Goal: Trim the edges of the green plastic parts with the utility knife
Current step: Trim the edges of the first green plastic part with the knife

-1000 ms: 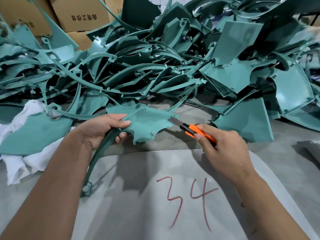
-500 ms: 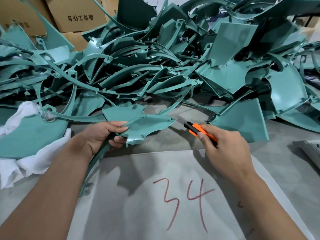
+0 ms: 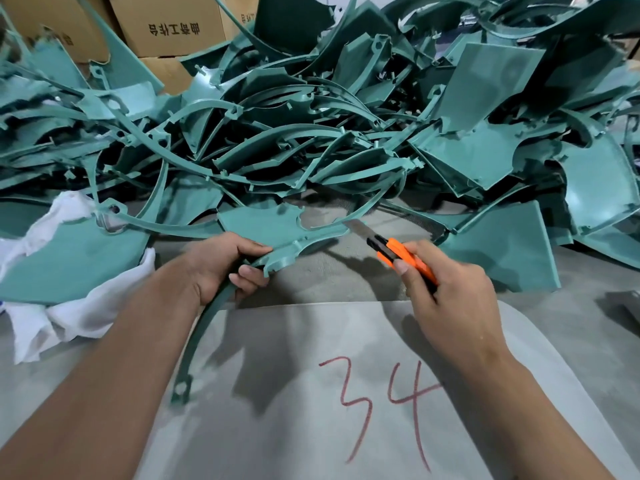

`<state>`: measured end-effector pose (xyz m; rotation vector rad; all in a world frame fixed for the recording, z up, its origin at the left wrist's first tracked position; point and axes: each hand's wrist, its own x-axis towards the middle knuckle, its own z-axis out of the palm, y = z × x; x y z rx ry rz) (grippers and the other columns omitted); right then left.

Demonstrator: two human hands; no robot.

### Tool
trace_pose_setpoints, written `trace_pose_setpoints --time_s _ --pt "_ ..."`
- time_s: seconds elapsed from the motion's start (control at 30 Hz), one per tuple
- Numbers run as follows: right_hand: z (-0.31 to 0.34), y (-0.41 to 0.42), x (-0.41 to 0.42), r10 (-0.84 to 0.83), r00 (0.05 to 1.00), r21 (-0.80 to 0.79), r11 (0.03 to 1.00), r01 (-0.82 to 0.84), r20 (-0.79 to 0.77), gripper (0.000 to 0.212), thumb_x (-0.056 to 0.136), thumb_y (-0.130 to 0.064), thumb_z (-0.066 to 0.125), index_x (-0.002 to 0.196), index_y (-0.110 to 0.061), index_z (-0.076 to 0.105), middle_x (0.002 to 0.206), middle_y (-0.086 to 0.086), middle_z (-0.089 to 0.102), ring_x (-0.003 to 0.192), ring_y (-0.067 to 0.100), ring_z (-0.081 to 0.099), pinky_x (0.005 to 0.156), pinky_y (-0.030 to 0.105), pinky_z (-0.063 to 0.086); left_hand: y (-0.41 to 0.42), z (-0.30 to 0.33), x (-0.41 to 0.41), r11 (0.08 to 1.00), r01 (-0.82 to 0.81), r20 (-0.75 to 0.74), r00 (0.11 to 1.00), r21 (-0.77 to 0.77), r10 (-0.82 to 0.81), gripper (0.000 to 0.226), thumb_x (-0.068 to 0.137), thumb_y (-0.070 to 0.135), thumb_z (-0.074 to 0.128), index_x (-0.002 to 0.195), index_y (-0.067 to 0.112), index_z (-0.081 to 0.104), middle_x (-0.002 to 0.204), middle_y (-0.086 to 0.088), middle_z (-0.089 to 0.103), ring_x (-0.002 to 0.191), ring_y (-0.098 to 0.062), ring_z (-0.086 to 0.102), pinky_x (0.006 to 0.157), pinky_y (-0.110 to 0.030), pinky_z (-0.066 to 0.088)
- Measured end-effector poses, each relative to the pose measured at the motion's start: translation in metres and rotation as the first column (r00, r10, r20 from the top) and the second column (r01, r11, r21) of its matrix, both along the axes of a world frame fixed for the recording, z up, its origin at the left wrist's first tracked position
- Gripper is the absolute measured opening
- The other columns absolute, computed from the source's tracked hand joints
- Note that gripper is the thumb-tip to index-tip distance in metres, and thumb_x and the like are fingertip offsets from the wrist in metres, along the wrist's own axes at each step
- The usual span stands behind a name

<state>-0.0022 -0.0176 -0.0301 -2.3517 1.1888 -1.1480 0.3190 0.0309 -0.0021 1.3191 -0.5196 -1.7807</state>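
My left hand point(image 3: 221, 266) grips a green plastic part point(image 3: 277, 230), a flat panel with a long curved arm that runs down to a tab with a hole near the grey sheet. My right hand point(image 3: 446, 292) holds an orange and black utility knife point(image 3: 398, 252). Its bare metal blade points up and left, and its tip meets the right-hand edge of the held part. A large heap of more green plastic parts point(image 3: 311, 133) fills the far half of the table.
A grey sheet with a red "34" point(image 3: 381, 407) lies under my arms. White cloth point(image 3: 62, 306) is bunched at the left under a green panel. Cardboard boxes point(image 3: 173, 26) stand behind the heap. A loose green panel point(image 3: 502, 251) lies to the right of the knife.
The held part has tilted flatter and turned its edge toward the knife. My right hand has kept the knife near that edge, the blade now touching the part's right tip.
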Motion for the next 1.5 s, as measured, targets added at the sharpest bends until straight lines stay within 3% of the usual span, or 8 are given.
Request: trace_pose_setpoints --time_s 0.2,0.37,0.5,0.7,0.9,1.07,1.3,1.5 --pt "-0.004 -0.002 0.002 0.008 0.988 0.054 0.998 -0.016 0.157 0.009 0.106 -0.035 0.056 0.11 -0.038 0.064 0.06 0.0 0.057 0.049 0.021 0.049 0.047 0.044 0.044 0.013 -0.007 -0.025 0.997 0.051 -0.239 0.97 0.065 -0.034 0.009 0.086 0.009 0.042 0.085 0.007 0.051 0.055 -0.003 0.042 0.03 -0.006 0.036 0.022 -0.015 0.025" --pt "-0.002 0.001 0.006 0.019 0.969 0.079 0.996 -0.04 0.246 0.011 0.108 -0.035 0.055 0.113 -0.035 0.064 0.062 0.003 0.059 0.049 0.027 0.056 0.047 0.047 0.048 0.015 -0.003 -0.029 0.996 0.062 -0.268 0.963 0.071 -0.041 0.009 0.081 0.006 0.042 0.084 0.007 0.051 0.053 -0.002 0.04 0.028 -0.006 0.036 0.021 -0.016 0.022" --pt "-0.003 0.006 0.013 0.081 0.974 0.066 0.993 -0.097 0.214 0.011 0.107 -0.035 0.056 0.113 -0.034 0.065 0.059 0.0 0.058 0.048 0.024 0.058 0.045 0.044 0.048 0.016 -0.001 -0.029 0.995 0.067 -0.239 0.97 0.068 -0.049 0.01 0.083 0.006 0.04 0.084 0.007 0.05 0.052 -0.002 0.04 0.027 -0.006 0.035 0.022 -0.016 0.02" --pt "-0.008 -0.002 0.009 -0.093 0.969 0.102 0.992 0.072 0.227 0.011 0.106 -0.035 0.058 0.107 -0.035 0.069 0.058 0.001 0.059 0.048 0.025 0.054 0.049 0.043 0.049 0.017 -0.002 -0.032 0.998 0.038 -0.19 0.981 0.054 -0.027 0.013 0.088 0.008 0.037 0.083 0.007 0.049 0.054 -0.001 0.038 0.028 -0.004 0.033 0.023 -0.015 0.018" --pt "-0.007 0.005 0.014 0.04 0.969 0.066 0.996 -0.057 0.243 0.014 0.106 -0.035 0.058 0.113 -0.033 0.07 0.059 -0.003 0.057 0.047 0.02 0.052 0.046 0.043 0.046 0.017 -0.002 -0.034 0.998 0.035 -0.158 0.987 0.043 -0.028 0.014 0.091 0.009 0.037 0.083 0.008 0.048 0.054 -0.001 0.038 0.029 -0.003 0.031 0.023 -0.015 0.019" --pt "-0.009 -0.004 0.01 -0.105 0.968 0.122 0.989 0.078 0.227 0.014 0.106 -0.034 0.058 0.105 -0.032 0.072 0.058 0.0 0.058 0.05 0.024 0.052 0.05 0.042 0.047 0.017 -0.003 -0.035 0.999 0.04 -0.139 0.99 0.028 -0.036 0.008 0.088 0.009 0.042 0.083 0.008 0.048 0.054 -0.001 0.039 0.029 -0.003 0.031 0.022 -0.015 0.02" --pt "-0.007 0.003 0.014 0.0 0.971 0.073 0.997 -0.018 0.239 0.017 0.106 -0.032 0.058 0.113 -0.026 0.073 0.057 -0.006 0.054 0.047 0.017 0.049 0.046 0.039 0.043 0.016 -0.004 -0.032 0.999 0.028 -0.108 0.994 0.016 -0.026 0.01 0.088 0.008 0.041 0.083 0.007 0.05 0.053 0.0 0.038 0.028 -0.002 0.03 0.022 -0.015 0.02" --pt "-0.006 -0.001 0.01 -0.051 0.963 0.101 0.995 0.025 0.263 0.019 0.106 -0.033 0.058 0.111 -0.023 0.074 0.06 0.003 0.059 0.05 0.027 0.053 0.051 0.045 0.048 0.019 0.0 -0.036 0.998 0.056 -0.121 0.991 -0.019 -0.058 0.016 0.068 0.008 0.062 0.081 0.006 0.052 0.052 0.001 0.039 0.028 -0.002 0.031 0.021 -0.014 0.02"
